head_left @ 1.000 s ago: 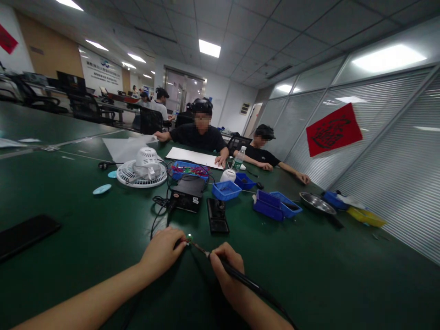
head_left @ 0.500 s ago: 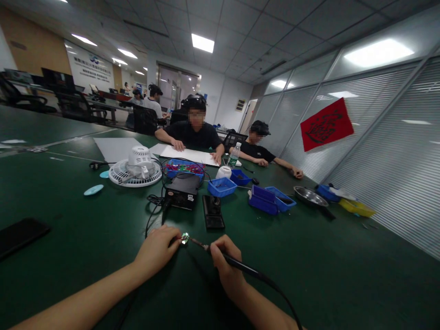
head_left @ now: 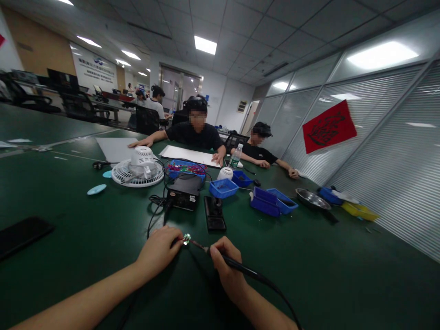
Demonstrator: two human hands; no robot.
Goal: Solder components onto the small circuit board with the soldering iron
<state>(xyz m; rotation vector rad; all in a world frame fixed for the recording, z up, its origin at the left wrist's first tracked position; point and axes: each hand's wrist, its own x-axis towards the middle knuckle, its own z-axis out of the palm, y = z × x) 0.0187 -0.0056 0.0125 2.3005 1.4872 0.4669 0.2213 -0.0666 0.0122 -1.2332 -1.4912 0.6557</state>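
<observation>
Between the thumb and fingers of my left hand (head_left: 161,247) is the edge of a small green circuit board (head_left: 186,239), pinched just above the green table (head_left: 165,298). My right hand (head_left: 227,266) is closed round the black handle of a soldering iron (head_left: 240,266) like a pen. The iron's tip points left and lies close beside the board; whether they touch I cannot tell. Its cord runs down past my right wrist. Beyond my hands sits a black soldering station box (head_left: 183,192), and right of it a black stand (head_left: 215,215).
A white fan part (head_left: 137,175) lies behind at the left, near a blue tray (head_left: 187,170) of coloured wires. Several blue bins (head_left: 223,189) and a metal pan (head_left: 312,200) stand to the right. A phone (head_left: 24,236) lies far left. Two people sit across the table.
My view has shifted slightly, while both hands keep their hold. Across the table, one person's arm has reached out sideways to the left over the grey sheet.
</observation>
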